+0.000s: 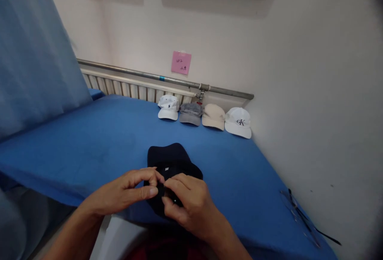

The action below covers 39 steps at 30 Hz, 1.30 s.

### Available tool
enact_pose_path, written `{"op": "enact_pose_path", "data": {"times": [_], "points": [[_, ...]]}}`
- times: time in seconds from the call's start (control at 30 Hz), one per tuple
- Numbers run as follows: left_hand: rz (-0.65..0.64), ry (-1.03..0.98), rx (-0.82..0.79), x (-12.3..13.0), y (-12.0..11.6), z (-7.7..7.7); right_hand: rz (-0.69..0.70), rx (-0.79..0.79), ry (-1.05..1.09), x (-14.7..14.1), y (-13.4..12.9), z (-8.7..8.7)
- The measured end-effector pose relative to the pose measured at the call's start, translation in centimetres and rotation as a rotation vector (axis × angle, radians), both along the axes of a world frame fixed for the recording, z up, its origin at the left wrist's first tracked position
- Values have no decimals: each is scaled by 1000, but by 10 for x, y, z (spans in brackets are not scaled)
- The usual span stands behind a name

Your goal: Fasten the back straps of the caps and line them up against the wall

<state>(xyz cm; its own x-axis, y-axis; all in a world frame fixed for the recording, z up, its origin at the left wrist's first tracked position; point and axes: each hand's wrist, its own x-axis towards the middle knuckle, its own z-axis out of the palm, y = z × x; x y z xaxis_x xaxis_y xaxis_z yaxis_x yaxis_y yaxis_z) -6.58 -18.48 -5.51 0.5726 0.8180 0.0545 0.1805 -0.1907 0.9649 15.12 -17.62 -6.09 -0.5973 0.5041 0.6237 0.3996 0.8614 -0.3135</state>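
A dark navy or black baseball cap (169, 154) lies on the blue-covered table right in front of me, its brim pointing away. My left hand (133, 188) pinches the near edge of the cap from the left, thumb and fingers closed on it. From the other side, my right hand (190, 200) grips the same near edge with thumb and fingers curled. Both sets of fingertips almost meet at the cap's back, and they hide what exactly is between them. A small white label shows inside the cap.
Along the wall stand a white cap (168, 108), a grey cap (190, 114), a beige cap (213, 117) and a white cap with letters (238, 123). Glasses (302, 216) lie at the right edge of the blue cloth (110, 140). A blue curtain (36, 52) hangs left; a radiator (134, 89) stands behind.
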Motion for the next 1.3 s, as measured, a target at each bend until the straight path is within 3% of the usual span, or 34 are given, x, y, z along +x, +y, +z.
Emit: {"op": "enact_pose_path", "data": {"times": [0.47,0.63,0.8,0.9,1.13,1.3], "points": [[5,-37,-116,9,13,-2,-59,-190,25,21,-1,2],[-1,-30,-90,8,14,-2,-77,-238,50,23,0,3],[135,-25,-40,1,9,-16,-102,-365,157,25,-1,1],[139,7,-46,1,5,-22,-104,-428,159,24,-1,-1],[111,0,-21,10,9,-1,-88,-450,190,21,1,-1],[111,228,-4,19,15,7,-63,-523,242,22,2,-6]]}}
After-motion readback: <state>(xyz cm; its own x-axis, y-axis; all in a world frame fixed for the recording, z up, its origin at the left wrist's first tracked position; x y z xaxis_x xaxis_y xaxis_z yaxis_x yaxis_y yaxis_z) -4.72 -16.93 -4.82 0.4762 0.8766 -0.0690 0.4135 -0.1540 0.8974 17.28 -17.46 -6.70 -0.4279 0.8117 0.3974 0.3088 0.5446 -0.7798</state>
